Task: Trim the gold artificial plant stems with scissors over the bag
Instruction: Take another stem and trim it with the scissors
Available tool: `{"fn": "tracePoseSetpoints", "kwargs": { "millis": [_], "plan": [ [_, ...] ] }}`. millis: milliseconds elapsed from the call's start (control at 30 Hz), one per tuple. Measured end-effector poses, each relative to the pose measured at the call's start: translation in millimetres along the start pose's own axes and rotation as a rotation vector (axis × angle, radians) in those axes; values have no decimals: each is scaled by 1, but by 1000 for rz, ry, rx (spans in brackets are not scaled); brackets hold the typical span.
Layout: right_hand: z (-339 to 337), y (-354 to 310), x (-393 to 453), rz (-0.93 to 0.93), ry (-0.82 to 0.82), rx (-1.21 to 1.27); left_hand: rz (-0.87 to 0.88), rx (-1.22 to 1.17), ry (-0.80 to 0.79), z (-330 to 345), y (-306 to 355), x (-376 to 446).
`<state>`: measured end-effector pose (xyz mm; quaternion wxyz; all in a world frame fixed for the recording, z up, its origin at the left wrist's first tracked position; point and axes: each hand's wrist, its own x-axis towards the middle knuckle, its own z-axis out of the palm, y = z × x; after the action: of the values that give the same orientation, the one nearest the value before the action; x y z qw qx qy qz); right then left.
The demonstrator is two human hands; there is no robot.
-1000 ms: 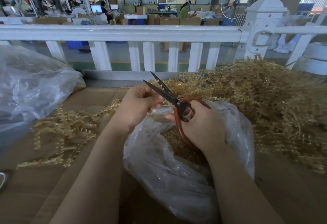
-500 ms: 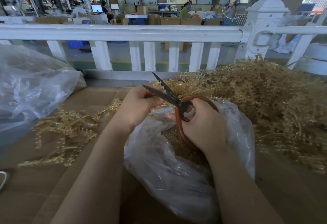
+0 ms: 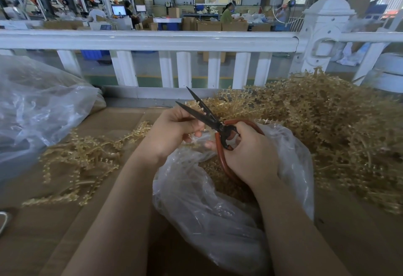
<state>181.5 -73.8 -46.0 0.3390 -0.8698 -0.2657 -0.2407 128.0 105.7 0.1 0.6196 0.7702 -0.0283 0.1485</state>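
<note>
My right hand [image 3: 250,153] grips the red-brown handles of black scissors [image 3: 202,112], whose blades stand apart and point up-left. My left hand [image 3: 172,131] is curled just left of the blades and pinches a small gold stem piece, mostly hidden by the fingers. Both hands hover above a clear plastic bag [image 3: 196,206] that holds gold trimmings. A big heap of gold artificial stems [image 3: 327,127] lies to the right, and a smaller spread of gold stems [image 3: 82,162] lies on the left.
Everything rests on a brown cardboard surface [image 3: 43,243]. A large crumpled clear plastic bag [image 3: 37,110] sits at the left. A white railing [image 3: 152,40] runs along the far edge, with a workshop, boxes and people behind it.
The scissor blades have swung slightly, their tips a little higher. My left hand stays by the blades with the stem piece. Both hands have barely shifted.
</note>
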Motion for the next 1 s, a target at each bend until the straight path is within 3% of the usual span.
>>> {"fn": "tracePoseSetpoints", "kwargs": {
  "millis": [1000],
  "plan": [
    [-5, -3, -3, -22, -1, 99, 33, -60, -33, -4, -8, 2]
  ]
}}
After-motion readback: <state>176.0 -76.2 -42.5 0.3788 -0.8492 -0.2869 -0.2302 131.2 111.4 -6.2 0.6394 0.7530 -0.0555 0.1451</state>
